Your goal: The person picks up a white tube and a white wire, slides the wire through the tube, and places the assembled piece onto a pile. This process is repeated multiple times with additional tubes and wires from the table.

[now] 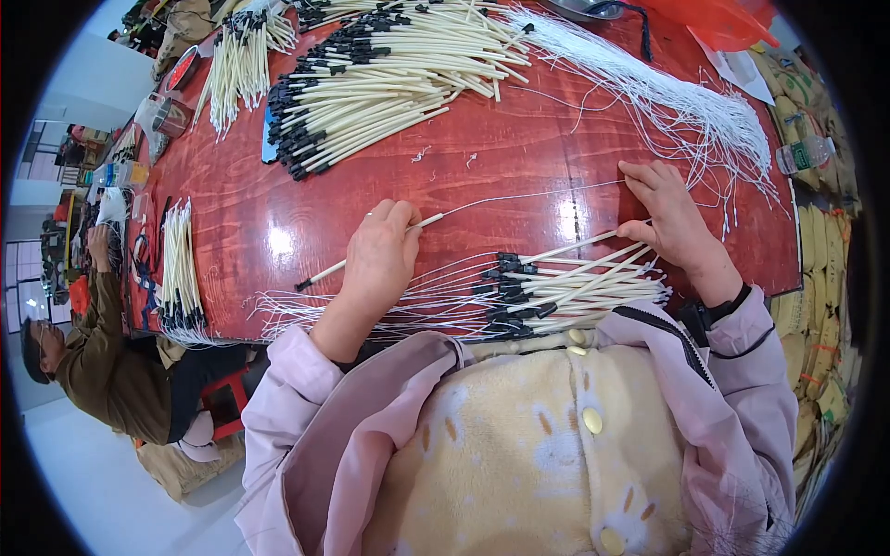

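My left hand point(380, 255) is closed around a thin cream tube point(429, 221) with a black fitting at its lower-left end. From the tube's other end a white string point(519, 196) runs rightward to the fingertips of my right hand point(669, 208). That hand has its fingers stretched and the thumb apart; whether the string is caught between the fingers cannot be made out. Its thumb is close to the tip of a tube sticking out of a small pile of cream tubes point(593, 283) with black fittings and white strings, at the table's near edge.
A large heap of cream tubes point(389, 79) covers the far side of the red table point(371, 190). A bundle of white strings point(667, 102) lies at the far right, near a plastic bottle point(805, 155). Another person point(102, 361) sits at the left, beside more tubes point(178, 269).
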The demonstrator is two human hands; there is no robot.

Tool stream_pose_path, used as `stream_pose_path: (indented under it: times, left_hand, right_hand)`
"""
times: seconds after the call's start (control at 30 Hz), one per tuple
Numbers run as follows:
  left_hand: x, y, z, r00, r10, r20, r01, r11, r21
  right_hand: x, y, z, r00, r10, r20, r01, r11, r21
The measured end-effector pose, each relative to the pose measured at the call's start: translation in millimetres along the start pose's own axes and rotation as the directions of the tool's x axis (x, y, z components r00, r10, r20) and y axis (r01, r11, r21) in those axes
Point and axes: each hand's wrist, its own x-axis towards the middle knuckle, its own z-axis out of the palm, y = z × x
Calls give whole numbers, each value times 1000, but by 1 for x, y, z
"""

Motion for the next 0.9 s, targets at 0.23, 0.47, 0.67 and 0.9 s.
stream_pose_path:
  times: [0.23, 0.47, 0.67, 0.9]
  left_hand:
    - [57, 34, 49, 964, 266, 5, -261, 945, 196]
    - [75, 93, 70, 923, 378, 76, -386, 901, 200]
    - [34, 66, 8, 987, 148, -66, -114, 923, 368]
    - [18, -2, 16, 989, 47, -140, -11, 969, 247]
  right_hand:
    - [8, -17, 6, 996, -71, 60, 74, 996, -46]
    - [31, -34, 17, 977, -202, -73, 205, 978, 45]
    - [31, -17, 16, 983, -126, -132, 128, 992, 1]
    - [69, -36, 33, 905, -360, -227, 347, 933, -96]
